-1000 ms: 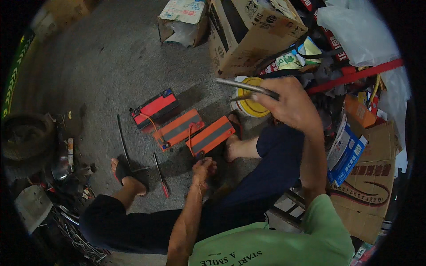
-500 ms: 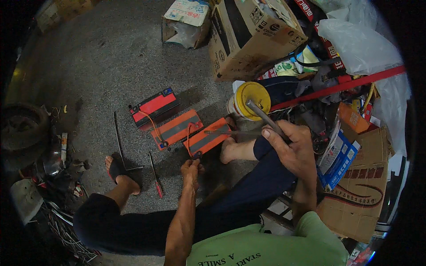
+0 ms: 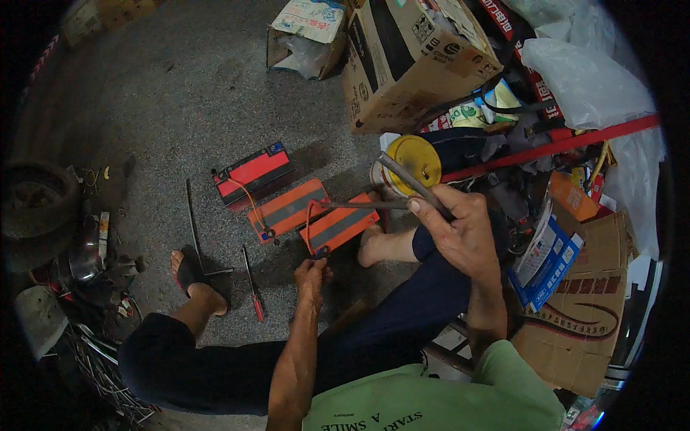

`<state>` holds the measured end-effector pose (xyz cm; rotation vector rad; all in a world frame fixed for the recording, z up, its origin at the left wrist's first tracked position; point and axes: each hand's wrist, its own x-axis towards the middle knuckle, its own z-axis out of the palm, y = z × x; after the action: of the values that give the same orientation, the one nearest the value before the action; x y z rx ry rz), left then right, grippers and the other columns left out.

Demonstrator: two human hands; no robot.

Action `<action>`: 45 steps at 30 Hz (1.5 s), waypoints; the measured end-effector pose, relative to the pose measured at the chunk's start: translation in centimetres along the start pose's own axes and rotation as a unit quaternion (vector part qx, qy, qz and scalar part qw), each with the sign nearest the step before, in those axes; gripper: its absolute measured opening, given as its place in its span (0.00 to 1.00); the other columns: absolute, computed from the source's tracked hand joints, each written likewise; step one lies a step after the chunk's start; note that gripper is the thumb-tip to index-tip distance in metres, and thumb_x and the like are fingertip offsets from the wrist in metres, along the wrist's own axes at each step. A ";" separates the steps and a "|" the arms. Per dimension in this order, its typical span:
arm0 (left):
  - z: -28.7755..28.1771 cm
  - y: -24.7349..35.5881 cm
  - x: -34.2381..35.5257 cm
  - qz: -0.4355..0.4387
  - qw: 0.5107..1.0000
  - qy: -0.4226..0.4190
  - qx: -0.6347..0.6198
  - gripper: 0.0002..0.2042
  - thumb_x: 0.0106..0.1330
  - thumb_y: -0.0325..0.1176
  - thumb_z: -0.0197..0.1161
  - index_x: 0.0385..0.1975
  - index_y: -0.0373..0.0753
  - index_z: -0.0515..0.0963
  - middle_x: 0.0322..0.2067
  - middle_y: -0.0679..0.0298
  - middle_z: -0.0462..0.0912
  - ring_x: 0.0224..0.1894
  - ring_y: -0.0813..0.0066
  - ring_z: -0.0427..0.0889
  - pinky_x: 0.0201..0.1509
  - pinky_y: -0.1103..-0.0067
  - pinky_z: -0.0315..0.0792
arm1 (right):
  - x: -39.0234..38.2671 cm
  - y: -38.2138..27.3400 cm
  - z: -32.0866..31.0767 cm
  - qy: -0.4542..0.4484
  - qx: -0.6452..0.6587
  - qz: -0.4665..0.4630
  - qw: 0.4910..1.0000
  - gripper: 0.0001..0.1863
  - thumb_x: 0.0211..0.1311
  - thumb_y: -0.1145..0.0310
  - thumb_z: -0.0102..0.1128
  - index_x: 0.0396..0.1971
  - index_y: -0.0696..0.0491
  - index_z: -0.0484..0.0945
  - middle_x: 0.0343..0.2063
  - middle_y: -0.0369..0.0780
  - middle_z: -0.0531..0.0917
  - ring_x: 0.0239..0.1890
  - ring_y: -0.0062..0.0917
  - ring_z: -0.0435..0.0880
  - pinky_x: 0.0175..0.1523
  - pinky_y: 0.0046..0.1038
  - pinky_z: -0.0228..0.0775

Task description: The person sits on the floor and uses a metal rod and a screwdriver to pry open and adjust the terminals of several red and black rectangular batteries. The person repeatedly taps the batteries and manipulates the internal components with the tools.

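Note:
Three batteries lie in a row on the floor, joined by orange wires: a red and black one [image 3: 253, 174], an orange one with a grey stripe [image 3: 291, 210], and another orange one [image 3: 341, 221] nearest me. My left hand [image 3: 313, 279] is closed at that last battery's near corner, by its dark terminal; what its fingers pinch is hidden. In my right hand [image 3: 463, 226], closed above my knee, are dark metal rod parts: a thick bar [image 3: 410, 178] slanting up and left, and a thinner rod [image 3: 366, 205] reaching over the orange battery to the wire. Whether they join inside the fist is hidden.
A red-handled screwdriver [image 3: 254, 291] and a bent metal bar [image 3: 192, 223] lie left of the batteries. A yellow-lidded bucket [image 3: 413, 165] stands beyond my right foot. Cardboard boxes [image 3: 402, 79] are behind. Tyres [image 3: 36, 205] stand at left, and flattened cardboard [image 3: 575, 327] lies at right.
My right hand has shifted slightly left, and the thinner rod's tip has moved left toward the orange wire. My left hand stays at the battery's corner.

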<state>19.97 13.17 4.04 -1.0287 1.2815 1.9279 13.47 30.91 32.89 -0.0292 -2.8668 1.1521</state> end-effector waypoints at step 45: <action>1.9 2.3 -2.3 0.200 0.977 -0.051 0.061 0.16 0.69 0.36 0.65 0.19 0.37 0.74 0.20 0.70 0.75 0.21 0.82 0.72 0.26 0.78 0.69 | 6.2 -1.0 3.2 -0.105 -0.242 -0.281 0.923 0.07 0.60 0.69 0.60 0.31 0.54 0.71 0.22 0.45 0.81 0.28 0.43 0.84 0.32 0.44 0.72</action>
<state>18.77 13.97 7.55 -0.6359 1.6194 2.1268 7.15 28.18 31.57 0.8797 -2.9358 0.3483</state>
